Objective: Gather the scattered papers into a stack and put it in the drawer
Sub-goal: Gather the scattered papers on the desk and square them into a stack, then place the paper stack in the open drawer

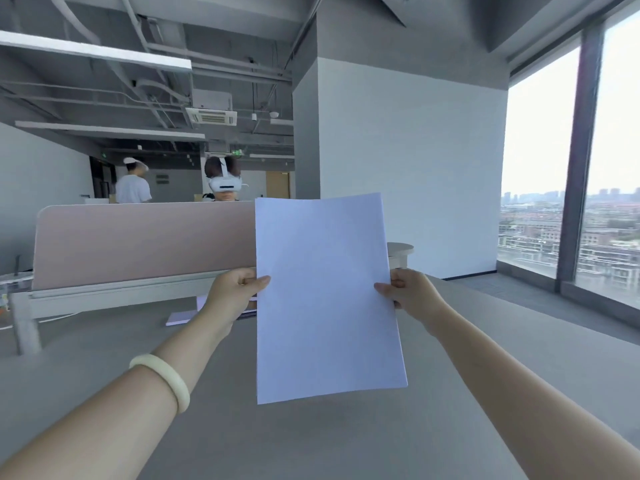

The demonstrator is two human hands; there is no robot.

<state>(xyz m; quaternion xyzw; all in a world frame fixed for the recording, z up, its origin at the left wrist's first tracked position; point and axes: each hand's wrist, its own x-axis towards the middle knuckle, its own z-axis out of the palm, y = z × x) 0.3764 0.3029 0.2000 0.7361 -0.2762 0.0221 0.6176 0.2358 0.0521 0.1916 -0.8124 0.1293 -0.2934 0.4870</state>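
Above a grey desk (311, 438) in an open-plan office, two bare hands held one upright stack of white papers (325, 296) clear of the surface. At far left, one clear plastic cup (14, 282) stood on the desk beside one pink divider panel (145, 244). Behind the panel were two people: one in a white shirt (133, 183) facing away, one wearing a white headset (225, 183). One pale bangle (164, 379) circled the left wrist. The left hand (235, 289) pinched the stack's left edge, thumb across the front and fingers curled behind. At least one more white sheet (183, 317) lay flat on the desk beyond that hand, partly hidden by it; how many lay there could not be told. The stack stood in portrait position, its sheets slightly fanned at the top and right edges. The right hand (412, 292) gripped the right edge the same way, thumb in front, fingers closed behind. One large window (540, 202) at right showed the city skyline.
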